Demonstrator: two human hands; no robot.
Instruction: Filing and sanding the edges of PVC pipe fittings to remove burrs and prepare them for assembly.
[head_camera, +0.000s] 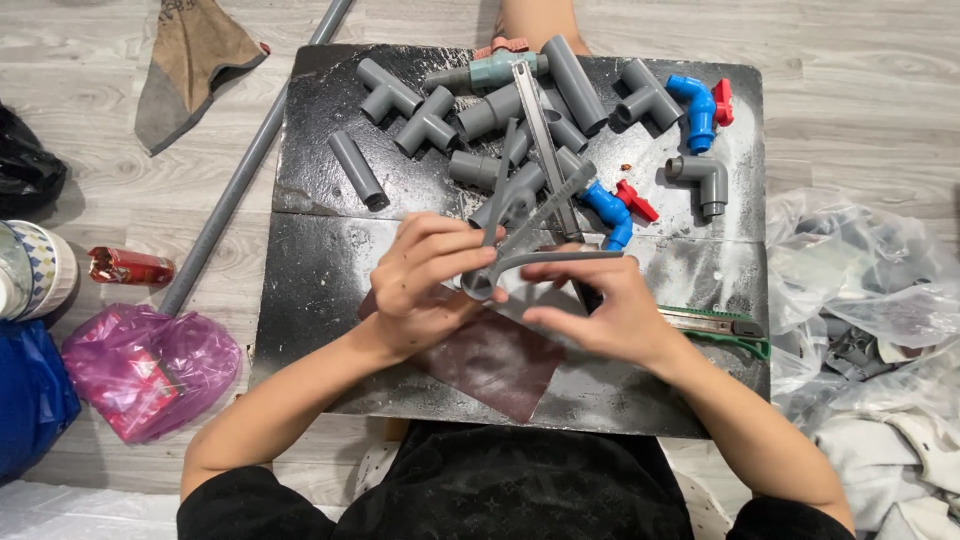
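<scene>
My left hand (425, 283) and my right hand (600, 305) both hold a bent grey plastic strip piece (540, 262) over the front half of a dark board (310, 290). The left fingers pinch its curled left end, and the right fingers grip its flat right arm. Thin grey strips (545, 205) rise from the piece toward the back. Under my hands lies a dark red sheet of sandpaper (500, 370). A green utility knife (725, 327) lies just right of my right hand.
Several grey pipe tees and elbows (425, 122), short pipe pieces (357, 170), blue valves with red handles (700, 108) and a metal ruler (540, 125) cover the board's back. A long grey pipe (240, 175) lies left. A pink bag (150, 365) and clear bags (860, 290) flank the board.
</scene>
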